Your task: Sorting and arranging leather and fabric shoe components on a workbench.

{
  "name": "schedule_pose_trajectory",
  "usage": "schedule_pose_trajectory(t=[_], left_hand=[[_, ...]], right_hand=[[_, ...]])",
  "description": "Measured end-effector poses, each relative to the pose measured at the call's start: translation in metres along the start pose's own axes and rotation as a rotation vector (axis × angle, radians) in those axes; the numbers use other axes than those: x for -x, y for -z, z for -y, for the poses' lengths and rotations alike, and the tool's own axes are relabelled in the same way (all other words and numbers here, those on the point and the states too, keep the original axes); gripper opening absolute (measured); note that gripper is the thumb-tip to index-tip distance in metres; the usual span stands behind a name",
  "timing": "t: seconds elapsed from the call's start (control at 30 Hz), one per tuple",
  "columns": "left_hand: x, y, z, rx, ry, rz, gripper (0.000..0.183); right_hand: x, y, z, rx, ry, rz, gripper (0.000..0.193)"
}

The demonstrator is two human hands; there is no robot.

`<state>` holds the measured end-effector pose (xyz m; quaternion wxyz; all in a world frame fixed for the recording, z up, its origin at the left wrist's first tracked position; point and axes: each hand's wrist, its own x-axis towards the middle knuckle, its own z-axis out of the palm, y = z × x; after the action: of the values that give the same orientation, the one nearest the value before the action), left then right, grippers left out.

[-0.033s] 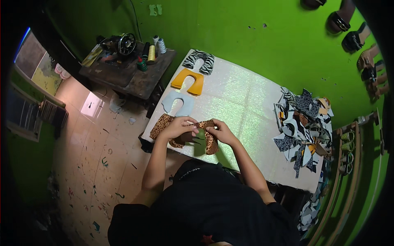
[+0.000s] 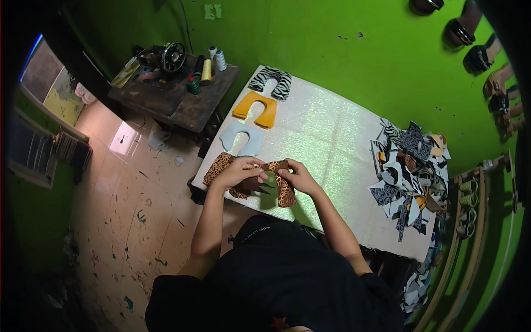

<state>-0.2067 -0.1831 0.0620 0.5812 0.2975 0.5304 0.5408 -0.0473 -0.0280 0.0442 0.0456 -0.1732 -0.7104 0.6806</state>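
My left hand (image 2: 239,174) and my right hand (image 2: 299,178) hold a leopard-print shoe-upper piece (image 2: 286,191) between them, above the table's near left edge. Fingers of both hands pinch its upper part, and one printed end hangs below my right fingers. Dark brown backing with pointed edges shows beside my left fingers. Under and beside my left hand lies a leopard-print stack (image 2: 218,168), partly hidden. Beyond it, in a row, are U-shaped pieces: pale blue (image 2: 251,140), yellow-orange (image 2: 267,117) and zebra-striped (image 2: 283,86).
A heap of mixed offcuts (image 2: 409,166) covers the right end of the pale table (image 2: 337,138). At the far left, a sewing machine (image 2: 172,57) and thread spools (image 2: 207,72) stand on a dark wooden table (image 2: 160,105). Sandals (image 2: 459,32) hang on the green wall; scraps litter the tiled floor.
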Motion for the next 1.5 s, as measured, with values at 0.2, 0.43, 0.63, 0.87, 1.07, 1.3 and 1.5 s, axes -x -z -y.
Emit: schedule_pose_trajectory(t=[0.2,0.43,0.63,0.87,1.07,1.3,1.5], left_hand=[[0.029,0.036,0.048,0.388,-0.059,-0.058,0.029],[0.054,0.057,0.06,0.388,-0.014,-0.202,0.025],[0.048,0.086,0.073,-0.101,-0.063,-0.518,0.017],[0.032,0.1,0.079,-0.822,-0.016,-0.739,0.03],[0.023,0.094,0.068,-0.749,0.046,-0.757,0.027],[0.022,0.082,0.061,-0.854,0.063,-0.842,0.03],[0.027,0.052,0.061,-1.124,0.048,-0.987,0.034]], right_hand=[[-0.034,-0.03,0.002,0.0,0.019,0.028,0.015],[-0.074,-0.058,-0.002,-0.07,0.113,-0.011,0.016],[-0.091,-0.071,-0.05,0.188,-0.119,-0.18,0.013],[-0.073,-0.098,-0.079,0.3,-0.294,-0.298,0.02],[-0.072,-0.103,-0.084,0.371,-0.235,-0.446,0.024],[-0.07,-0.108,-0.076,0.436,-0.185,-0.45,0.042],[-0.054,-0.115,-0.055,0.635,-0.149,-0.357,0.05]])
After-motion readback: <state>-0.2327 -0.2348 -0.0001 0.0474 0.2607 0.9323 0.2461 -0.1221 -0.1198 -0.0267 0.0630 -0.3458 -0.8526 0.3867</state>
